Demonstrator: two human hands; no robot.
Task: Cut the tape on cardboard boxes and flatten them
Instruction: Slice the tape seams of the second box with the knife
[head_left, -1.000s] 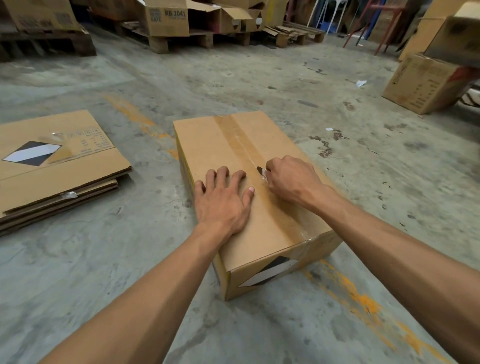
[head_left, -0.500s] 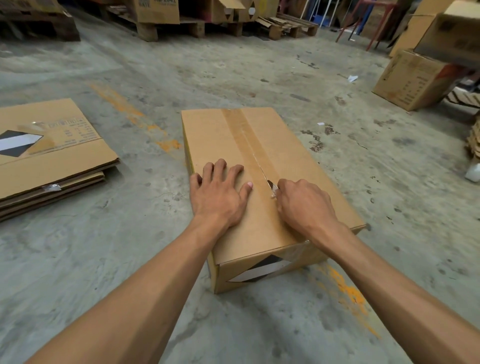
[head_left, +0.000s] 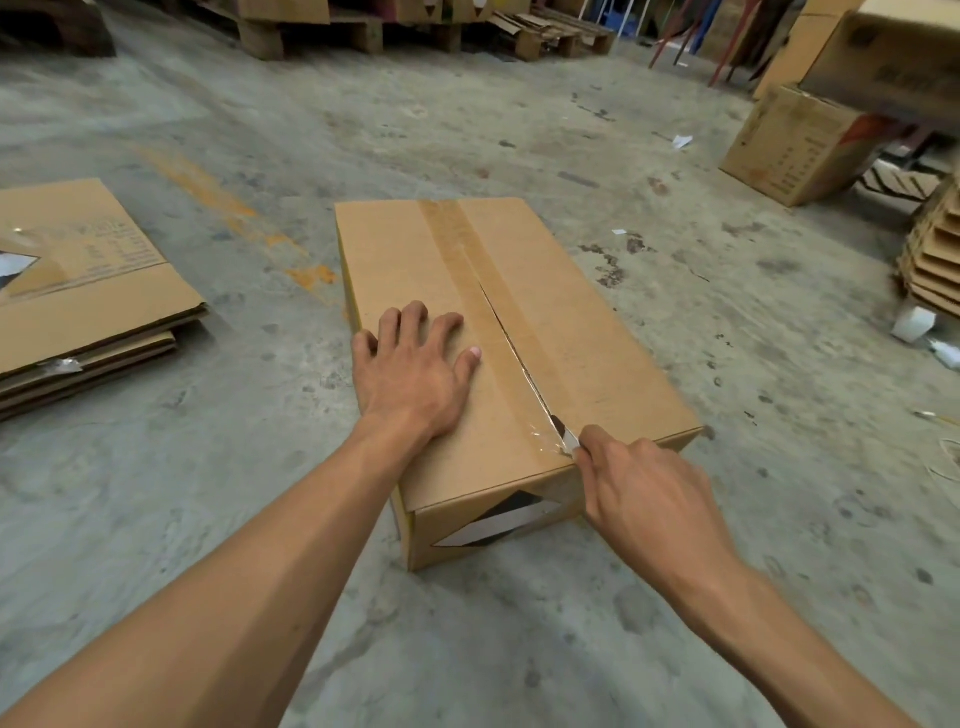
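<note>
A closed cardboard box (head_left: 587, 332) lies on the concrete floor in front of me, with a strip of brown tape (head_left: 457, 244) along its top seam. The tape is slit from about the middle of the top down to the near edge. My left hand (head_left: 415, 369) rests flat on the box's left flap, fingers spread. My right hand (head_left: 644, 483) grips a small blade (head_left: 569, 439) whose tip sits in the tape at the box's near top edge. Most of the blade's handle is hidden inside my fist.
A stack of flattened boxes (head_left: 88, 291) lies on the floor to the left. Assembled boxes (head_left: 795, 145) stand at the far right, with a pile of folded cardboard (head_left: 935, 254) at the right edge. Wooden pallets (head_left: 322, 31) line the back.
My right hand has drawn the blade along the seam toward me, from mid-box to the near edge, leaving the tape slit. My left hand has stayed pressed on the left flap.
</note>
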